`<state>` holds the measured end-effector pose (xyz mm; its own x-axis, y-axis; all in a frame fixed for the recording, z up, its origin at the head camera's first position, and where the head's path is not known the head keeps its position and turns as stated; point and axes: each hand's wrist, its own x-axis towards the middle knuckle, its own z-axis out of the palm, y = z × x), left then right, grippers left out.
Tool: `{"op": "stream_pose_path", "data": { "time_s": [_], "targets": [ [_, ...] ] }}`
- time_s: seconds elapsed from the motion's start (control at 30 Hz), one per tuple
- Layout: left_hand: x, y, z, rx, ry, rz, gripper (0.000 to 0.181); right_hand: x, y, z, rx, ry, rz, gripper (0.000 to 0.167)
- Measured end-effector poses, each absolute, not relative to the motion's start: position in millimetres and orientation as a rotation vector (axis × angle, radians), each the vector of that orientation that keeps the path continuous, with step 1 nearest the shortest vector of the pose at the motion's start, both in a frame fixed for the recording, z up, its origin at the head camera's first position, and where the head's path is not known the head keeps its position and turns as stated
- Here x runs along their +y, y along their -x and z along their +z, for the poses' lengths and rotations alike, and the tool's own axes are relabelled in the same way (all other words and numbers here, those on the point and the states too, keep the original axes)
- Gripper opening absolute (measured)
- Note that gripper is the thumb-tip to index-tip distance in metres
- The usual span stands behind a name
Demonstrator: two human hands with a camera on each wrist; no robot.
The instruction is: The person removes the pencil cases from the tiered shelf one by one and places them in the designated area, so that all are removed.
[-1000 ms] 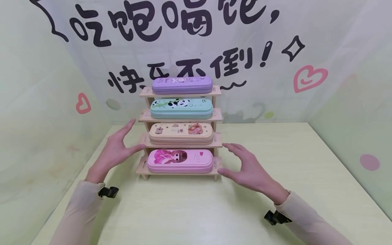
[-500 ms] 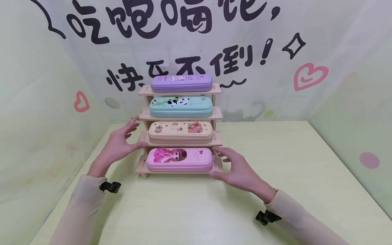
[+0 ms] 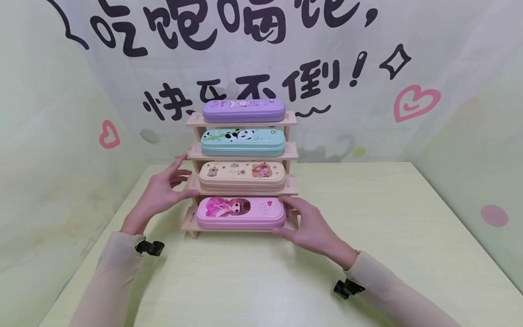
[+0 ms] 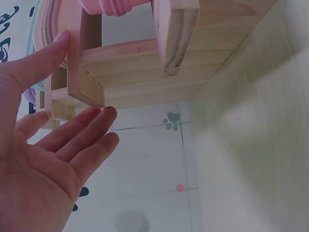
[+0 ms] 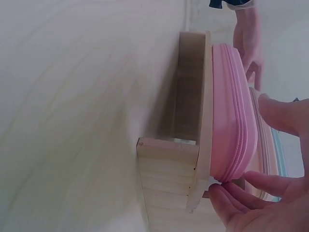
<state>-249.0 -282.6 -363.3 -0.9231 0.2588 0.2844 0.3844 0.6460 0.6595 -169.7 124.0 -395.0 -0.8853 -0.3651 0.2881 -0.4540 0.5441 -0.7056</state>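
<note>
A stepped wooden rack (image 3: 191, 219) bears pencil cases, one on each shelf. Lowest lies the pink case with a doll picture (image 3: 241, 220); above it come the cream case (image 3: 241, 181), the mint panda case (image 3: 243, 147) and the purple case (image 3: 244, 116). Beside the rack's left side, my left hand (image 3: 157, 193) has its thumb at the second-lowest shelf and its fingers spread along the side. My right hand (image 3: 312, 229) is around the pink case's right end, thumb in front, index finger behind. In the right wrist view, its fingertips (image 5: 219, 198) are at the case's end; firm thumb contact is unclear.
The rack stands on a pale wooden table (image 3: 245, 286), towards its back edge. A white backdrop (image 3: 347, 36) with black lettering hangs behind it, and pale walls (image 3: 486, 136) flank the table. Black straps with small devices (image 3: 150, 247) sit at both wrists.
My right hand has moved left from beside the rack to the pink case's right end. My left hand has shifted slightly right, its fingers bending a little. The cases have stayed on their shelves.
</note>
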Motion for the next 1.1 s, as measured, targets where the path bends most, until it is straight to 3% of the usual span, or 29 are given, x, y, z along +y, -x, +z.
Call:
{"op": "stream_pose_path", "data": {
  "time_s": [0.33,0.6,0.83,1.1],
  "targets": [
    [-282,250,-365,-2.684,0.504,-1.156,0.112,116,173,-399,-2.682,-0.642,1.254,0.084],
    [-283,250,-367,-2.673,0.500,-1.166,0.111,110,174,-401,-2.673,-0.616,1.303,0.074],
    [-284,249,-368,-2.670,0.480,-1.182,0.110,107,178,-400,-2.692,-0.670,1.355,0.083],
    [-281,247,-368,-2.662,0.487,-1.188,0.111,110,178,-398,-2.694,-0.679,1.393,0.080]
  ]
}}
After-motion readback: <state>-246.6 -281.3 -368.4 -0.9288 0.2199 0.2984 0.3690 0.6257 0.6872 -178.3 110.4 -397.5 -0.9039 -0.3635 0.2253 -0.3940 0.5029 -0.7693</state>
